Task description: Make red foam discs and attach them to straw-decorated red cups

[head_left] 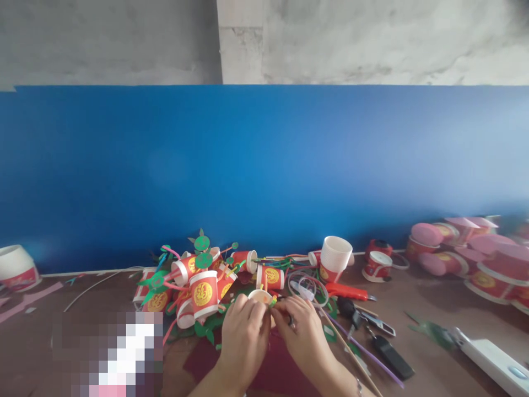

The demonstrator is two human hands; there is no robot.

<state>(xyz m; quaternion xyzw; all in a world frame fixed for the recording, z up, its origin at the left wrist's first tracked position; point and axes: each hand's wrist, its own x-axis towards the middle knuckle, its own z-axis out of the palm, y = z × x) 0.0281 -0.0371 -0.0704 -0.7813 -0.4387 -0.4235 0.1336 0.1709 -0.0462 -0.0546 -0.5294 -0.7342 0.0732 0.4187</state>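
Note:
My left hand (pixel 247 336) and my right hand (pixel 303 333) meet at the front middle of the table, fingertips pinched close together. A small green and yellow piece (pixel 273 300) shows at the fingertips; its kind is unclear. Just behind them is the pale opening of a paper cup (pixel 259 296), partly hidden by my fingers. A small dark thing (pixel 291 320) shows at my right fingers. Beyond stands a red cup with a yellow emblem (pixel 270 277). Left of my hands lies a heap of similar red paper cups (pixel 204 295) with green paper leaves (pixel 156 280) and pink strips.
To the right are stacked white cups (pixel 336 253), an orange-red utility knife (pixel 346 291), keys with a black fob (pixel 388 355), a thin wooden stick (pixel 349 350) and a white tool (pixel 491 355). Pink-topped cups (pixel 491 270) crowd the far right. A blue panel (pixel 264 165) borders the table's back.

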